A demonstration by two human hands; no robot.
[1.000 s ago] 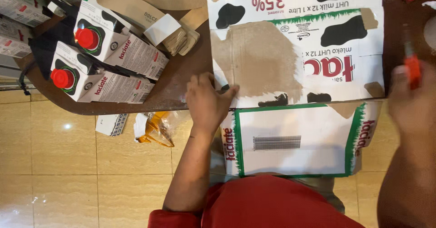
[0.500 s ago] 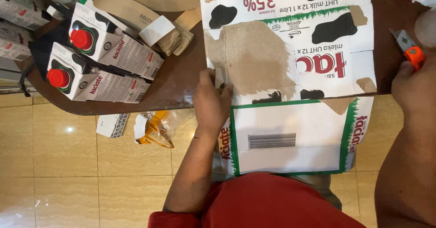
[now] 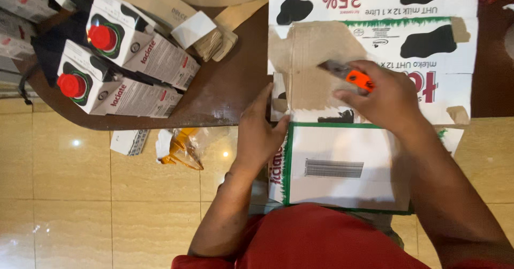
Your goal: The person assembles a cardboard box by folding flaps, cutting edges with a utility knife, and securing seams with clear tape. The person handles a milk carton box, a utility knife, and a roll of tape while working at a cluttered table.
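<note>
Right hand (image 3: 388, 95) has swung in from the far right edge and now sits over the flattened carton (image 3: 369, 49), fingers closed around an orange-handled utility knife (image 3: 348, 73); the blade end points away from the wrist, toward the bare brown patch where the printed skin is torn off; I can't tell whether the tip touches the board. Left hand (image 3: 261, 132) stays pressed flat on the carton's near-left edge, fingers spread, holding nothing, just pinning the sheet at the table (image 3: 225, 95) rim; it has barely shifted. Beneath both hands the carton's white flap hangs over the rim toward the red shirt (image 3: 316, 237). Well out past the left hand lie two milk cartons (image 3: 126, 71) with red caps; I read this as knife brought to the board, cut not visibly begun.
</note>
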